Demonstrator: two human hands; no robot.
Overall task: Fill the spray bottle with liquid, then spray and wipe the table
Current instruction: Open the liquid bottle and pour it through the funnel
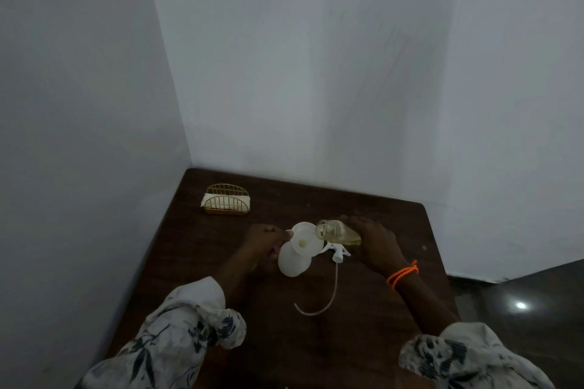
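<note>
A white spray bottle [292, 264] stands on the dark wooden table [363, 341] with a white funnel [306, 241] set in its neck. My left hand [264, 238] pinches the funnel's left rim. My right hand [373, 241] grips a small clear bottle of yellowish liquid [336, 232], tipped on its side with its mouth over the funnel. A little yellow liquid shows in the funnel's centre. The white spray head [338, 252] lies on the table just right of the spray bottle, its long dip tube [328, 297] curving toward me.
A gold wire holder with white napkins [227, 203] stands at the table's far left corner. White walls meet behind the table. Dark floor shows past the table's right edge. An orange bead bracelet [403, 273] circles my right wrist.
</note>
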